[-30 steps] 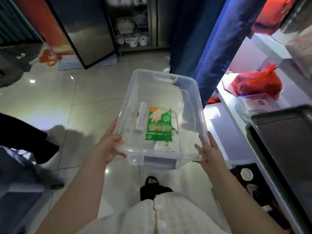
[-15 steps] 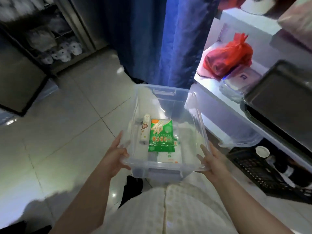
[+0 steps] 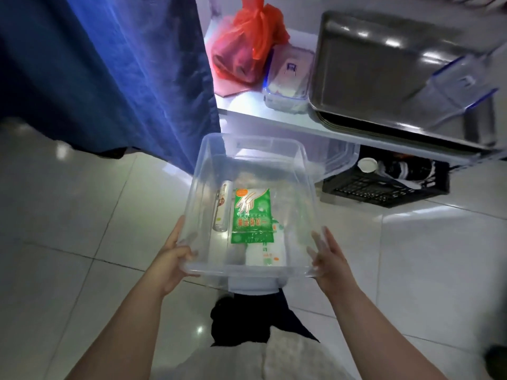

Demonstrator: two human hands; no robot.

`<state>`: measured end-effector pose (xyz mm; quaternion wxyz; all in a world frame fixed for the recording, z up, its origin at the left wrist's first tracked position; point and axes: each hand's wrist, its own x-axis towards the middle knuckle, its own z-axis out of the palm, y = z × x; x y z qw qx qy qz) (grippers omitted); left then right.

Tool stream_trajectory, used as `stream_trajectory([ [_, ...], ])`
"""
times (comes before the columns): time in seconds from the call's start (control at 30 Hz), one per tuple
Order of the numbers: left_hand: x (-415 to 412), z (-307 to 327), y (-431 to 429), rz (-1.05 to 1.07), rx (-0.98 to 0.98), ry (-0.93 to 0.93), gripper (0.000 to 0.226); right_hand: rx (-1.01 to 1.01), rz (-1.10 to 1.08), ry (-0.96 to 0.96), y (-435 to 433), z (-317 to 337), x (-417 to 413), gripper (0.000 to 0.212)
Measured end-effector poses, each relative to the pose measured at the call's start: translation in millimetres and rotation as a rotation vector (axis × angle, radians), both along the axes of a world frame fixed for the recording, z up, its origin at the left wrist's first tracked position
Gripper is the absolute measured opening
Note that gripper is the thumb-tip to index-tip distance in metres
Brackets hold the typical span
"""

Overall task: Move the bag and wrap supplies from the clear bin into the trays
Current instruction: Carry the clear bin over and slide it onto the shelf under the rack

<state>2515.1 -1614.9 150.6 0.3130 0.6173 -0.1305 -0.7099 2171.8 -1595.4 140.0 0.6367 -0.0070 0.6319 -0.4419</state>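
I carry a clear plastic bin (image 3: pixel 297 163) in front of me above the floor. My left hand (image 3: pixel 172 255) grips its near left corner and my right hand (image 3: pixel 327 256) grips its near right corner. Inside lie a white roll of wrap (image 3: pixel 222 207) on the left, a green packet of disposable gloves (image 3: pixel 251 215) in the middle, and a white packet (image 3: pixel 264 252) partly under the green one. Stacked dark metal trays (image 3: pixel 384 69) sit on the white counter at the upper right, beyond the bin.
A red plastic bag (image 3: pixel 247 45) and a lidded clear food box (image 3: pixel 288 78) stand on the counter (image 3: pixel 274 119) left of the trays. Another clear container (image 3: pixel 461 89) overlaps the trays' right side. A blue curtain (image 3: pixel 109 64) hangs at left. A black crate (image 3: pixel 384 185) sits under the counter.
I have turned right with the bin. The counter and trays now lie straight ahead of the bin instead of off to the right. Both hands keep their grip.
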Motion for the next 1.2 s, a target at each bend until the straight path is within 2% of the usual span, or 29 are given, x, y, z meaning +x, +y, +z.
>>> stream_trajectory([
  [0.23,-16,-39,-97,-0.179,0.085,-0.080,0.091,0.027,-0.022,0.033,-67,-45,-21,0.090],
  [0.4,-26,-69,-147,-0.117,0.095,-0.124,0.093,0.028,0.030,0.117,-119,-66,-22,0.089],
  [0.57,-20,-105,-205,-0.092,0.100,-0.126,0.085,0.030,-0.042,0.127,-180,-102,-13,0.093],
  [0.67,-15,-130,-235,-0.080,0.102,-0.121,0.084,0.092,-0.076,0.202,-206,-129,-4,0.093],
  [0.73,-17,-145,-247,-0.024,0.094,-0.102,0.079,0.153,-0.103,0.251,-218,-146,5,0.086],
  [0.83,-24,-163,-260,0.062,0.073,-0.072,0.052,0.321,-0.179,0.303,-230,-166,21,0.053],
  [0.9,-26,-173,-267,0.131,0.097,0.026,0.035,0.355,-0.202,0.298,-231,-178,28,0.042],
  [1.07,-20,-204,-272,0.259,0.145,0.130,0.028,0.282,-0.232,0.289,-218,-200,32,0.041],
  [1.2,-18,-232,-266,0.360,0.166,0.209,0.035,0.099,-0.186,0.261,-199,-219,34,0.039],
])
